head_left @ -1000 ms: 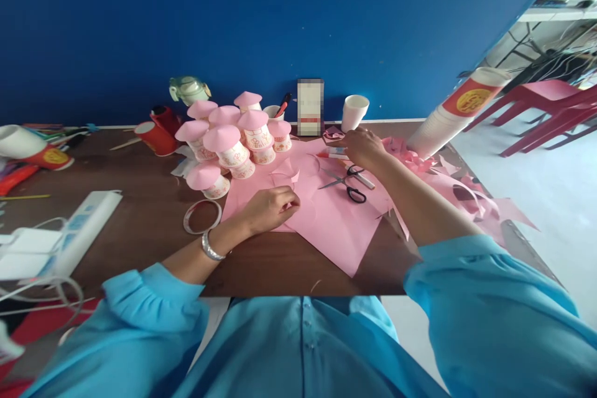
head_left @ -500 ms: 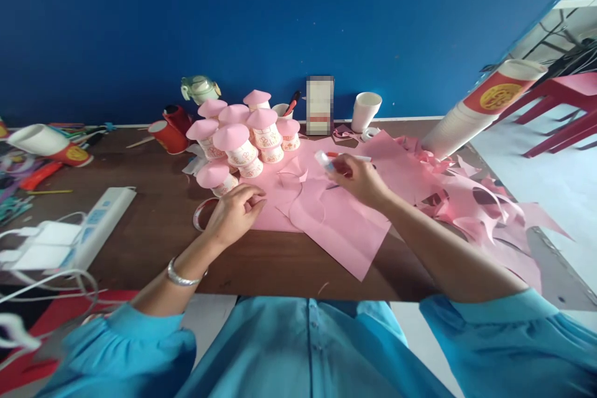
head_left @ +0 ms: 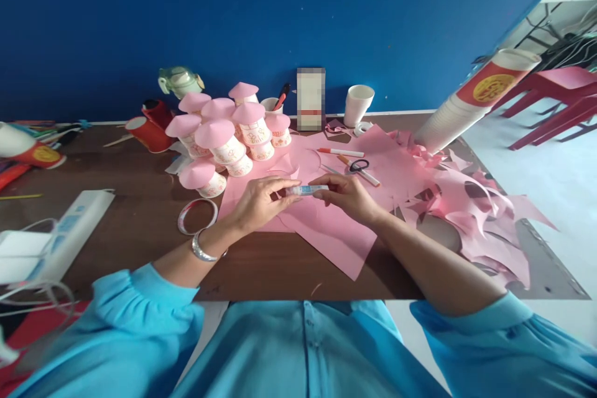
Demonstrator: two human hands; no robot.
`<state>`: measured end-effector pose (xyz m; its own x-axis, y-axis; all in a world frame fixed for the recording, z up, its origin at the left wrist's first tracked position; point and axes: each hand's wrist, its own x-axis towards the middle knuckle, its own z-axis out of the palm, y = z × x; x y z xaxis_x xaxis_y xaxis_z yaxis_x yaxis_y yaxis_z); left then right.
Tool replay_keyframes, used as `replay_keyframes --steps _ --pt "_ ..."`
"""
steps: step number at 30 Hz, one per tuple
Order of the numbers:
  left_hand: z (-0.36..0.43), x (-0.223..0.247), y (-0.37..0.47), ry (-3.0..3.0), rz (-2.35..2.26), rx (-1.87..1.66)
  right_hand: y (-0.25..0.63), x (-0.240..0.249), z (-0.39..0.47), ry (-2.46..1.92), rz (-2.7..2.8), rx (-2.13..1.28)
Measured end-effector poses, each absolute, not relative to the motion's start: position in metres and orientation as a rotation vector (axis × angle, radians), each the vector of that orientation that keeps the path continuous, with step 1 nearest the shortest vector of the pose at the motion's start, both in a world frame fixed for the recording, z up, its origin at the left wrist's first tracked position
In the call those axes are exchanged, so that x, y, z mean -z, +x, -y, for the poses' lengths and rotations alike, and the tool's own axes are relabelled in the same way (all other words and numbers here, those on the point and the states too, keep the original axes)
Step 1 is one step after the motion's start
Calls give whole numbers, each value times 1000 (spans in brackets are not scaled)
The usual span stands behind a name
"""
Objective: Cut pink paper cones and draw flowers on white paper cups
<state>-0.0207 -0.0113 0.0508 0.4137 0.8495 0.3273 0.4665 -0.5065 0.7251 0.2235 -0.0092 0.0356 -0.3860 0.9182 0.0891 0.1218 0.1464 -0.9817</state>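
A small clear-and-blue tube lies level between my two hands, above pink paper. The fingertips of my left hand pinch its left end, and my right hand grips its right end. Beyond my left hand stand several decorated white cups with pink cone tops, some stacked. Past my right hand, orange-and-white pens and scissors with black handles rest on the paper.
A tape roll lies left of the paper. Pink scraps and a tall leaning cup stack are at the right. A power strip is at the left. A phone-like object and a white cup stand near the wall.
My left hand has moved right and taken hold of the tube's left end. My right hand has come down and left with the tube, uncovering the pens and scissors. The view has shifted slightly.
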Motion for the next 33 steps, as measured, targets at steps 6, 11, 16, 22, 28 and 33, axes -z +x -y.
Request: replay_keyframes --steps 6,11,16,22,28,33 --pt "16 -46 -27 1956 -1070 -858 227 -45 13 -1049 1852 -1036" --pt "19 -51 -32 2038 -1040 -861 227 -48 17 -1028 1919 -1006" --pt "20 -50 -36 2271 -1022 -919 225 -45 19 -1040 1805 -1187" --pt "21 -46 -37 2658 -1057 -897 222 -47 23 -1051 1724 -1261" --pt "21 -45 -36 2775 -1079 -878 218 -49 29 -1004 1776 -1079" --pt "26 -56 -31 2453 -1043 -908 219 -49 33 -904 1938 -688"
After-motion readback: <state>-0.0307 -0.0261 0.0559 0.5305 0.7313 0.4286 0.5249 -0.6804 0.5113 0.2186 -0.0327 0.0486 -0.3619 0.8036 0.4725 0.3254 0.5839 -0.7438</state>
